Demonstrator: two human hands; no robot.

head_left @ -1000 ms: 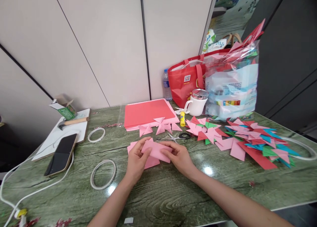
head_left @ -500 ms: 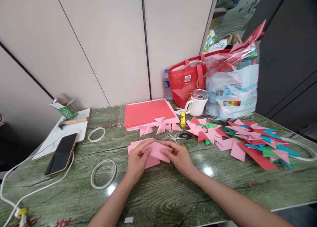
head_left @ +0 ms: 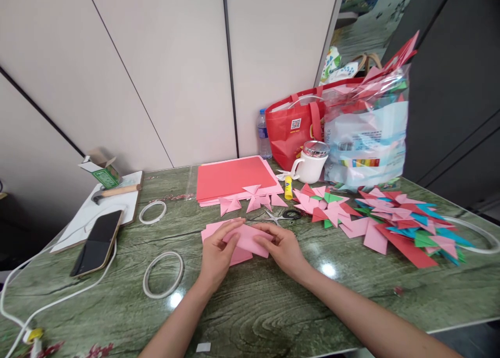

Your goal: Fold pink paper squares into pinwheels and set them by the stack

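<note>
Pink paper (head_left: 250, 239), a folded matte sheet with a crisp edge, is pinched between the left hand (head_left: 217, 256) and right hand (head_left: 284, 249), low over more pink sheets (head_left: 213, 233) on the green table (head_left: 273, 311), scissors (head_left: 282, 215) just beyond.

QR code on the red bag (head_left: 291, 131); no legible words elsewhere

Count: 2 hands, left hand (head_left: 216, 258) and right hand (head_left: 284, 248); 2 white rings (head_left: 163, 274) (head_left: 152, 212); 1 phone (head_left: 97, 243); 1 hammer (head_left: 115, 192); 1 glue stick (head_left: 288, 187); 1 scissors (head_left: 282, 215); 1 mug (head_left: 311, 162); 1 water bottle (head_left: 263, 134); 1 red bag (head_left: 295, 126); 1 red paper stack (head_left: 233, 177); folded paper shapes (head_left: 390, 220) too many and overlapped to count
</note>
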